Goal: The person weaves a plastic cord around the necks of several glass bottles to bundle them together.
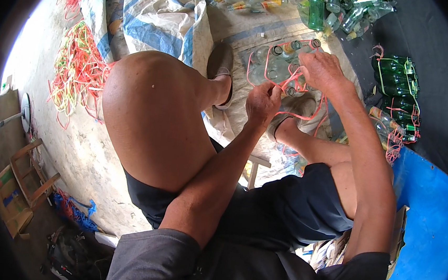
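Between my feet lies a bundle of clear glass bottles (pixel 277 67), with pink plastic twine (pixel 268 60) looped around their necks and sides. My left hand (pixel 264 101) is at the bundle's near edge, fingers closed on a strand of the twine. Over the right end of the bundle, my right hand (pixel 319 70) also grips the twine, close to the bottle necks. Loose twine ends hang down past the near side toward my right shoe (pixel 295 108). My fingers hide part of the crossing strands.
A heap of tangled pink and yellow twine (pixel 79 69) lies at left, by a white-and-blue woven sack (pixel 154 20). Loose bottles (pixel 336 10) are piled at the far side. Tied green bottles (pixel 396 80) rest at right, near a blue panel (pixel 427 219).
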Demonstrator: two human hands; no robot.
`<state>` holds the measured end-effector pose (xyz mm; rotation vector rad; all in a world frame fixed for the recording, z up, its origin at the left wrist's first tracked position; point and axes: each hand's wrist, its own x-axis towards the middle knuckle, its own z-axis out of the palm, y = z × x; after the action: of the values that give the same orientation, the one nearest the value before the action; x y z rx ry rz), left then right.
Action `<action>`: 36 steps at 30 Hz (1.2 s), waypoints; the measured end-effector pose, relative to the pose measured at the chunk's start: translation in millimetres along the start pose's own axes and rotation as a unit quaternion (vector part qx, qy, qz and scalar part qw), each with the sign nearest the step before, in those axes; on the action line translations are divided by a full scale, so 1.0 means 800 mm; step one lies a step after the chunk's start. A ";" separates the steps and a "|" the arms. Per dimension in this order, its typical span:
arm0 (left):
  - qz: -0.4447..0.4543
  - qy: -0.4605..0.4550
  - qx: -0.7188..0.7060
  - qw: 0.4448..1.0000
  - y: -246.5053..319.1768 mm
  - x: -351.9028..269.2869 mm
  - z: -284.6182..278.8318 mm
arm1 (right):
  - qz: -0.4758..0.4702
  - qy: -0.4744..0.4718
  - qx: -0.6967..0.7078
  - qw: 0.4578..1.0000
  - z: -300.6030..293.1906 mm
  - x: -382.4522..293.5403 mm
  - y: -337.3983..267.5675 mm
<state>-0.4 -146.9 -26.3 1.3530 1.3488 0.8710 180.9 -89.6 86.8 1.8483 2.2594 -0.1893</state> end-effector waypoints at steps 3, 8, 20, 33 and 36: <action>-0.011 -0.003 0.003 1.000 0.002 0.000 0.000 | -0.001 -0.007 0.010 1.000 0.005 0.003 0.003; -0.011 0.004 0.014 1.000 0.001 -0.001 -0.004 | 0.016 -0.008 0.020 1.000 -0.002 0.008 -0.010; -0.023 0.006 -0.007 1.000 0.006 0.003 0.001 | 0.008 -0.002 0.085 0.996 0.001 0.030 0.001; -0.030 0.005 -0.061 0.998 0.005 0.006 0.015 | -0.007 -0.006 0.080 0.997 0.019 0.068 0.008; -0.050 -0.001 -0.057 0.997 0.000 0.007 -0.002 | 0.119 -0.180 0.177 0.960 -0.022 0.073 -0.021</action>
<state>-1.1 -141.6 -26.6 1.1885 1.3330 0.8644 151.8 -33.6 88.8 2.0302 1.8257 -0.8613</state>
